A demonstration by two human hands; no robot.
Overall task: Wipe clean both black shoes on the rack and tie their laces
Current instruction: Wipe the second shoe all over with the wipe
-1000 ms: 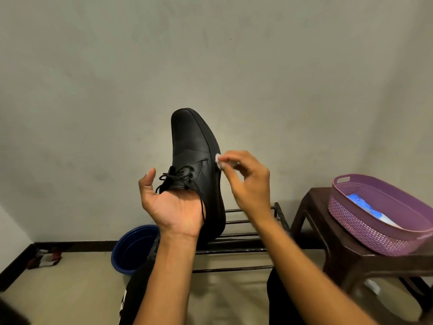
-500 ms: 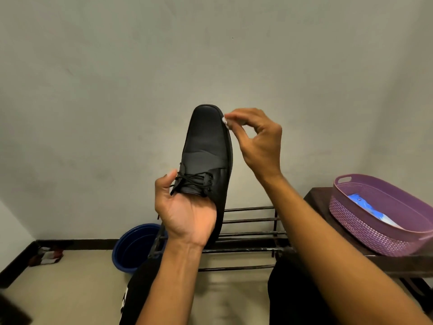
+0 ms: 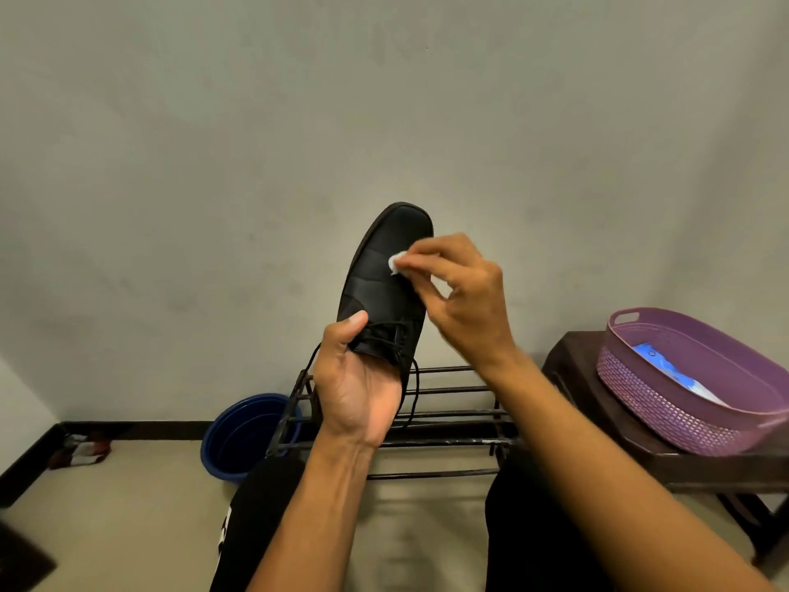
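My left hand (image 3: 356, 384) grips a black lace-up shoe (image 3: 381, 275) at its heel, holding it up toe-first in front of the wall. Its laces (image 3: 410, 378) hang loose over the opening. My right hand (image 3: 463, 299) pinches a small white wipe (image 3: 398, 263) and presses it on the top of the shoe's toe area. Below stands the dark metal shoe rack (image 3: 444, 416); no second shoe shows on it.
A blue basin (image 3: 245, 435) sits on the floor left of the rack. To the right, a dark stool (image 3: 576, 369) carries a purple basket (image 3: 683, 403) holding a blue-and-white packet (image 3: 670, 369). A small red-and-white item (image 3: 81, 450) lies by the skirting at left.
The shoe turned so its upper faces me. My right hand with the wipe moved from the shoe's side up to the toe tip, then down onto the top of the toe.
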